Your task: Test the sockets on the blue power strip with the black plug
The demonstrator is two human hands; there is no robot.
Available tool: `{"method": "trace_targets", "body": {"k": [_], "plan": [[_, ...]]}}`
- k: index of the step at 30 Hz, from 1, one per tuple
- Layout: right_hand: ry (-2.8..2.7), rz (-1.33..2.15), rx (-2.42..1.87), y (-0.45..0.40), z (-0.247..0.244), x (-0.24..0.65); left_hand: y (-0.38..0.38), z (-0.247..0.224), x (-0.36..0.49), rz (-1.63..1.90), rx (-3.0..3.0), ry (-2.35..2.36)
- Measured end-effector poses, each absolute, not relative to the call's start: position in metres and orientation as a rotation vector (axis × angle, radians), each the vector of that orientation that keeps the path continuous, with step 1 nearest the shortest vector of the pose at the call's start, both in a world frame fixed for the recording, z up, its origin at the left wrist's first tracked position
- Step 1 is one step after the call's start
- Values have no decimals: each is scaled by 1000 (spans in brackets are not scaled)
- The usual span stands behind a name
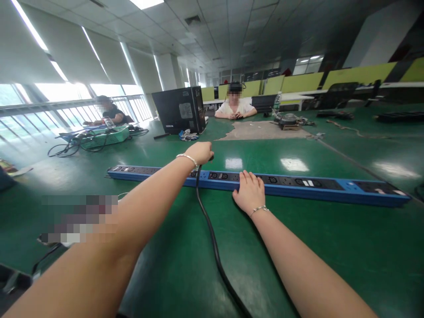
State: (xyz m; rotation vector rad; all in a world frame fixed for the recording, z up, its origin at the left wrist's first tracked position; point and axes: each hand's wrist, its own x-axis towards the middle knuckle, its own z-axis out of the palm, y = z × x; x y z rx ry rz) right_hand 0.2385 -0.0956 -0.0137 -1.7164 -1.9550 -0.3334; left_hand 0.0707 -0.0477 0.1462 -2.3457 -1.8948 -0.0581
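A long blue and black power strip (288,185) with rows of sockets lies across the green table in front of me. My left hand (199,153) is closed just above its middle. It grips the end of a black power cord (212,234), and a dark bit of the plug shows beyond the fingers. From there the cord hangs over the strip and runs down toward me. My right hand (251,190) rests on the strip right of the cord, fingers over the socket face and thumb at the near side. The plug's prongs are hidden.
Beyond the strip stands a black computer case (180,110) with gloves (188,135) beside it. A green basket (104,136) with cables is at the left. One person (236,106) sits across the table, another (111,112) farther left. A bottle (277,101) stands at the back.
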Motion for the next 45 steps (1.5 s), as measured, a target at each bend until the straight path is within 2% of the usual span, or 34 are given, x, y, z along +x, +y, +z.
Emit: {"method": "trace_targets", "body": {"k": [8, 37, 45], "plan": [[-1946, -312, -1708, -96, -14, 238, -41, 102, 28, 103, -2391, -2013], [-1947, -284, -1717, -97, -11, 237, -44, 82, 45, 196, -2346, -1979], [-1982, -252, -1727, -97, -10, 240, -50, 71, 45, 129, -2294, -2023]]}}
